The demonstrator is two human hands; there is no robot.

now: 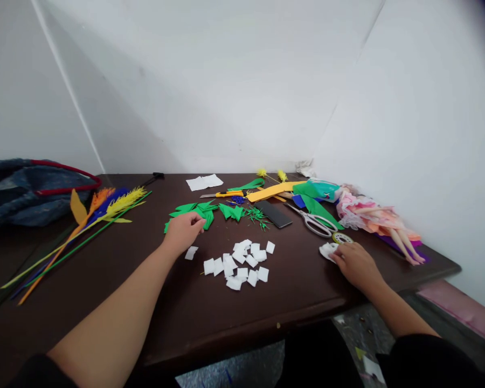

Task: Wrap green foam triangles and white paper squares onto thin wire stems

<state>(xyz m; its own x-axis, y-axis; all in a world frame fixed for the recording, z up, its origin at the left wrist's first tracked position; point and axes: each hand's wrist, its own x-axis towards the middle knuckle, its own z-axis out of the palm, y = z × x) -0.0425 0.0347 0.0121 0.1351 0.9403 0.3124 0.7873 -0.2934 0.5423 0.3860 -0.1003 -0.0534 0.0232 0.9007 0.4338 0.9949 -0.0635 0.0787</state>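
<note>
My left hand (pixel 185 233) hovers at the near edge of the green paper leaves (pixel 194 211), its fingers curled together; whatever they hold, if anything, is hidden. Just below it lies a single small white paper square (pixel 191 253). A loose cluster of white paper squares (pixel 242 273) is spread on the table between my hands. On the right, my right hand (pixel 354 265) has its thumb and fingers closed on a crumpled white tissue (pixel 327 250), which rests against the tabletop. Beside that hand are a roll of tape (pixel 341 238) and scissors (pixel 317 223).
Paper flowers (pixel 105 207) on long stems lie at the left, by a denim bag (pixel 44 188). Further back are a yellow utility knife (pixel 226 193), a black phone (pixel 274 214), green fringed scraps (pixel 258 216) and a yellow strip (pixel 272 191). A doll (pixel 372 213) lies at the right.
</note>
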